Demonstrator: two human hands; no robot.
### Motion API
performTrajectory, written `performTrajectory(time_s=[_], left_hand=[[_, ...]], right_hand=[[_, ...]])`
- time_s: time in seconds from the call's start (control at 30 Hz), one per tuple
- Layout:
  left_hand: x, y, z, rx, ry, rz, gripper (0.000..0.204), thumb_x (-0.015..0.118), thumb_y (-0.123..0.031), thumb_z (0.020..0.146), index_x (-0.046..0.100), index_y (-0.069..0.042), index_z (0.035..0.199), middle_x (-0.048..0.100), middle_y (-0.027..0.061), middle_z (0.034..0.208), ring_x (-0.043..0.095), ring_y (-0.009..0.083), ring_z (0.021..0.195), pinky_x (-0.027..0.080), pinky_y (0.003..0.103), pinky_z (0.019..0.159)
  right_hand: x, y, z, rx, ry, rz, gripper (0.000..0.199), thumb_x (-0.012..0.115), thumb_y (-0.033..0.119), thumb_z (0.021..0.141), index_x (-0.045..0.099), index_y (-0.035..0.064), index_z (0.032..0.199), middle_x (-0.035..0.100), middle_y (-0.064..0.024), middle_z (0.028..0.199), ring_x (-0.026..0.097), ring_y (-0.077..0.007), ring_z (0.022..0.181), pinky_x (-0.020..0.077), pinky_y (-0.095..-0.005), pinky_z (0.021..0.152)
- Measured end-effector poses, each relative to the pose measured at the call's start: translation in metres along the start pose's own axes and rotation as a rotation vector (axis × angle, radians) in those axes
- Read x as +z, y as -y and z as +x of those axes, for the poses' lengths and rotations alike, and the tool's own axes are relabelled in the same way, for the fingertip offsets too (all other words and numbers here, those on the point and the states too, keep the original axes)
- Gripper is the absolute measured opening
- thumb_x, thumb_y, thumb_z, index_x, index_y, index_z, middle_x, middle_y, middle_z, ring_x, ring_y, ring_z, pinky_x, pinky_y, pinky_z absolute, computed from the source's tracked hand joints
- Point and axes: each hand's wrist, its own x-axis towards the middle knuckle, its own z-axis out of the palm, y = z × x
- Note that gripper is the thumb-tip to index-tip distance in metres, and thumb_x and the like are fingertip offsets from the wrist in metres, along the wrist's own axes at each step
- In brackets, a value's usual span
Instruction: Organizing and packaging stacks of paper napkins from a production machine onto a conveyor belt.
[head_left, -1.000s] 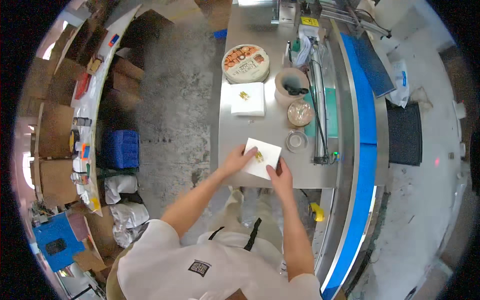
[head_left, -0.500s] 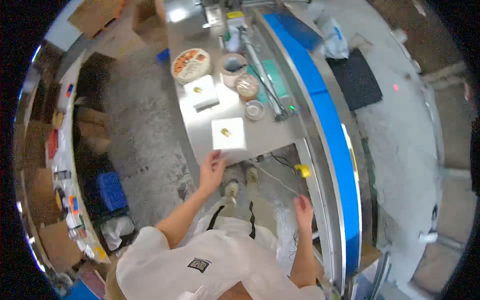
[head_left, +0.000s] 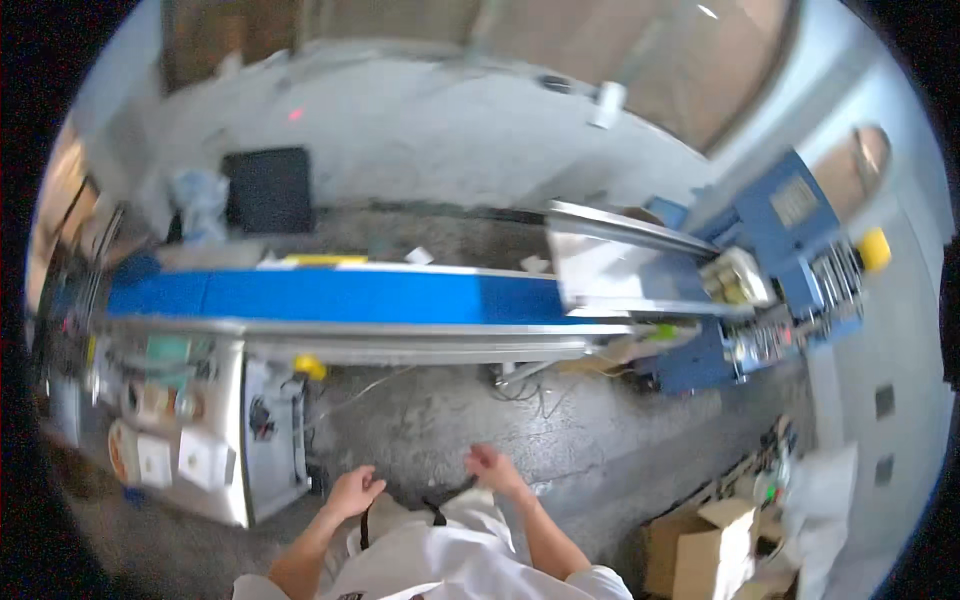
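My left hand (head_left: 357,492) hangs in front of my body with nothing in it, thumb and fingers apart. Further right, my right hand (head_left: 495,468) is also empty, its fingers loosely bent and a little blurred. Neither touches anything; below them is a grey floor. Left of my left hand stands a metal table (head_left: 234,430) with two white boxes, one box (head_left: 205,458) near its right edge and another box (head_left: 154,462) beside it. A round lidded tub (head_left: 122,452) and a tape roll (head_left: 150,400) sit close by.
A blue conveyor belt (head_left: 380,296) runs across ahead of me. At its right end a metal chute (head_left: 625,268) leads to a blue machine (head_left: 775,225). An open cardboard box (head_left: 690,560) stands at lower right. A black mat (head_left: 268,190) lies beyond the belt.
My view has swung to the right, so the table now lies at my left and the belt runs crosswise. My left hand has come away from the white box at the table's edge.
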Motion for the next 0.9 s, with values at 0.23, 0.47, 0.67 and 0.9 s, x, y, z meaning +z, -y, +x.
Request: performTrajectory(time_s=[0.23, 0.47, 0.67, 0.9], left_hand=[[0.135, -0.200, 0.089, 0.215, 0.064, 0.202, 0.055, 0.070, -0.038, 0.088, 0.059, 0.000, 0.126, 0.070, 0.0185, 0.110, 0.070, 0.0289, 0.099, 0.055, 0.038, 0.087], [0.308, -0.394, 0.123, 0.429, 0.410, 0.211, 0.058, 0.071, -0.036, 0.090, 0.056, 0.003, 0.130, 0.069, 0.0160, 0.114, 0.067, 0.0229, 0.106, 0.054, 0.035, 0.091], [0.416, -0.496, 0.181, 0.540, 0.642, 0.220, 0.058, 0.071, -0.038, 0.090, 0.057, 0.001, 0.130, 0.069, 0.0162, 0.112, 0.067, 0.0223, 0.103, 0.053, 0.035, 0.090], [0.504, -0.653, 0.284, 0.303, 0.988, -0.334, 0.038, 0.065, -0.031, 0.097, 0.061, -0.003, 0.123, 0.069, 0.0076, 0.107, 0.066, 0.0130, 0.094, 0.053, 0.028, 0.081]], right_hand=[[-0.175, -0.165, -0.103, 0.127, -0.331, 0.211, 0.053, 0.070, 0.032, 0.092, 0.058, -0.0029, 0.130, 0.070, -0.0140, 0.116, 0.067, -0.0203, 0.100, 0.0530, -0.0339, 0.087], [-0.338, -0.249, -0.175, 0.204, -0.583, 0.513, 0.054, 0.070, 0.028, 0.092, 0.055, -0.0051, 0.132, 0.070, -0.0134, 0.113, 0.067, -0.0198, 0.101, 0.0519, -0.0330, 0.089], [-0.396, -0.302, -0.196, 0.262, -0.887, 0.543, 0.050, 0.073, 0.028, 0.089, 0.061, -0.0057, 0.125, 0.070, -0.0145, 0.111, 0.066, -0.0202, 0.101, 0.0522, -0.0328, 0.088], [-0.461, -0.358, -0.195, 0.390, -0.860, 0.587, 0.056, 0.075, 0.032, 0.088, 0.059, -0.0069, 0.126, 0.070, -0.0113, 0.105, 0.064, -0.0143, 0.090, 0.0534, -0.0290, 0.078]])
